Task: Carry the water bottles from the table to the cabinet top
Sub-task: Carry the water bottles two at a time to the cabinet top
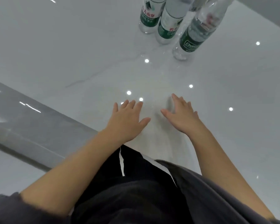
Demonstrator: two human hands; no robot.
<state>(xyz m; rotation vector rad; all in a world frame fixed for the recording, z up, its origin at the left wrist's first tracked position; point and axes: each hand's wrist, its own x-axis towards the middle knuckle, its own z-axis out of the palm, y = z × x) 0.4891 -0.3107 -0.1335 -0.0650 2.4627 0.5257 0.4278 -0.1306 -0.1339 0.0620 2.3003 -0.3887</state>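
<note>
Both hands (153, 118) (empty, palms down) over table (71, 46), bottles (166, 23) beyond.

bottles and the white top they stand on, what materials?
Three clear water bottles with green labels: thin transparent plastic by the look, see-through walls, printed film labels. Glossy white tabletop: polished stone or a stone-look slab, faint grey veins, mirror-sharp ceiling-light reflections; which one, cannot tell.

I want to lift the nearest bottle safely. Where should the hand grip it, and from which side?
Grip the nearest bottle around its labelled middle, from its open right side with the right hand. It stands upright, and the other two bottles crowd its left.
</note>
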